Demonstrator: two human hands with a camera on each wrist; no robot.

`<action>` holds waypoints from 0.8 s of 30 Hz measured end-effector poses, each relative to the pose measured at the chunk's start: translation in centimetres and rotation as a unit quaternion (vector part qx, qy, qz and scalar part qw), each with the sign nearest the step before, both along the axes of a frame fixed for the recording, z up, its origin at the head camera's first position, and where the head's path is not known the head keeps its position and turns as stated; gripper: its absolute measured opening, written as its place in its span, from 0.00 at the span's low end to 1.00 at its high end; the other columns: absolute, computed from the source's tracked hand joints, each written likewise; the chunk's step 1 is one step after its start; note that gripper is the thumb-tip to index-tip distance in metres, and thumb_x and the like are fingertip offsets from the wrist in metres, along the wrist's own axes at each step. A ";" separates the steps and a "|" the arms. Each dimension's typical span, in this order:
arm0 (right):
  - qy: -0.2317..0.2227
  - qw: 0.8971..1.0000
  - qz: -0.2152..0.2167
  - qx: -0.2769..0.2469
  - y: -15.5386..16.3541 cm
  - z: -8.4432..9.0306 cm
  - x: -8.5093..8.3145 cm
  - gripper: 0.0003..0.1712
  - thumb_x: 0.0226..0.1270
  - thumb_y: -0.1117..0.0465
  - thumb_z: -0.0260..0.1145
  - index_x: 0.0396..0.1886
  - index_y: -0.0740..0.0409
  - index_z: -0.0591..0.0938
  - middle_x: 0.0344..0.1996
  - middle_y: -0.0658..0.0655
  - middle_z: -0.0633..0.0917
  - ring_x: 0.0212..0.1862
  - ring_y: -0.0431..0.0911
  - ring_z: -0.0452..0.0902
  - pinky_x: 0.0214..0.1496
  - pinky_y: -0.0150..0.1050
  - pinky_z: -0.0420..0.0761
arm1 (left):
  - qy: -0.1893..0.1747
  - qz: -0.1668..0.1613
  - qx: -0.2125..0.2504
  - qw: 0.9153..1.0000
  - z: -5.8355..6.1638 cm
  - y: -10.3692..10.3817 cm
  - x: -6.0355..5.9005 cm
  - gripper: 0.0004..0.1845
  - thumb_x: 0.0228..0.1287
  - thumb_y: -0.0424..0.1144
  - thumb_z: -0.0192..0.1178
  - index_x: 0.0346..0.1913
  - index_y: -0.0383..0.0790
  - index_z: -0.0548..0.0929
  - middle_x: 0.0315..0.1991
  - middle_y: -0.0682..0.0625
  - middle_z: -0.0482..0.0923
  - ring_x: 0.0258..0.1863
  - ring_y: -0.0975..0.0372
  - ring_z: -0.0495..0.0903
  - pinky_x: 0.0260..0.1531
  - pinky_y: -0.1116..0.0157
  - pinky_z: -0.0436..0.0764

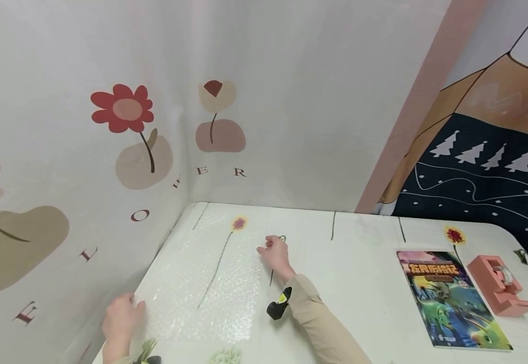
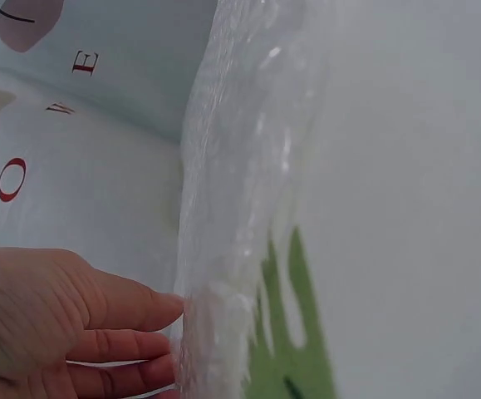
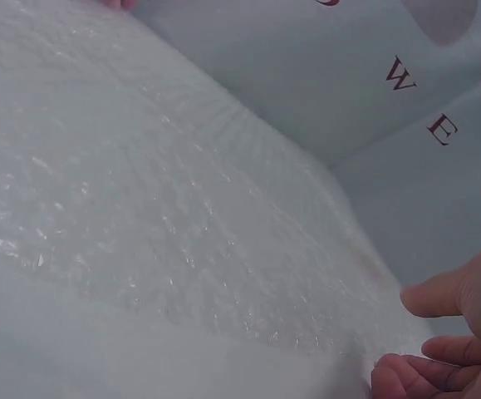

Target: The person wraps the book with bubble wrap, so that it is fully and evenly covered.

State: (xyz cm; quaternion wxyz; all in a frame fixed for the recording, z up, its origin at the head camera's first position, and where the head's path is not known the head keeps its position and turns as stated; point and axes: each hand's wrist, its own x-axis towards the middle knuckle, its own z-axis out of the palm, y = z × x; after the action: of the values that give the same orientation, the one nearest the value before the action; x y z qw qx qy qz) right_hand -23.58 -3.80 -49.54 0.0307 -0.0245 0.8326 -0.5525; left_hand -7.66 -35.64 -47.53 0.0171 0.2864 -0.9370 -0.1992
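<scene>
A clear sheet of bubble wrap (image 1: pixel 227 283) lies spread over the left part of the white table. At its left edge is my left hand (image 1: pixel 122 319); in the left wrist view the thumb and fairly straight fingers (image 2: pixel 124 345) touch the side of the wrap (image 2: pixel 223 249), their tips partly hidden. My right hand (image 1: pixel 276 255) is beside the wrap's right edge, toward the back. In the right wrist view that hand (image 3: pixel 452 332) has its thumb apart from loosely bent fingers near the wrap's edge (image 3: pixel 306 291), with nothing seen between them.
A picture book (image 1: pixel 450 298) and a pink tape dispenser (image 1: pixel 498 285) with a roll of tape lie on the right of the table. White curtains (image 1: pixel 291 101) printed with flowers and letters border the left and back. A dark patterned cloth (image 1: pixel 482 162) hangs at the right.
</scene>
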 end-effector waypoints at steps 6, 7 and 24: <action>-0.036 0.999 -0.017 -0.022 -0.3 0.6 0.0 0.23 0.60 0.64 0.66 0.54 0.70 0.75 0.41 0.63 0.81 0.44 0.53 0.78 0.44 0.44 0.79 | 0.021 0.003 -0.001 1.000 0.0 0.1 0.0 0.23 0.56 0.32 0.56 0.51 0.17 0.71 0.47 0.22 0.69 0.48 0.34 0.69 0.45 0.42 0.72; -0.044 0.999 -0.020 -0.025 -0.4 0.6 0.0 0.23 0.60 0.64 0.66 0.54 0.70 0.75 0.41 0.62 0.81 0.44 0.53 0.78 0.44 0.44 0.79 | 0.023 0.005 0.002 1.000 0.0 0.1 0.0 0.23 0.56 0.32 0.56 0.51 0.17 0.71 0.47 0.22 0.70 0.48 0.34 0.69 0.45 0.43 0.72; -0.113 0.978 -0.026 -0.172 0.0 1.5 -0.7 0.27 0.57 0.69 0.60 0.58 0.67 0.73 0.21 0.53 0.78 0.22 0.39 0.70 0.23 0.27 0.71 | 0.116 0.019 0.042 0.992 -0.1 0.3 0.2 0.15 0.55 0.23 0.53 0.47 0.22 0.74 0.40 0.29 0.75 0.42 0.42 0.72 0.40 0.47 0.72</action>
State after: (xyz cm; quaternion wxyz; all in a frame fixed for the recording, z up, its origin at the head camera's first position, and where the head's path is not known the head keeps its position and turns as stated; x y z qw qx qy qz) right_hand -24.24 -3.79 -47.99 0.1050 0.0549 0.7168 -0.6871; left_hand -7.51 -35.30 -47.63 0.1176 0.2797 -0.9140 -0.2694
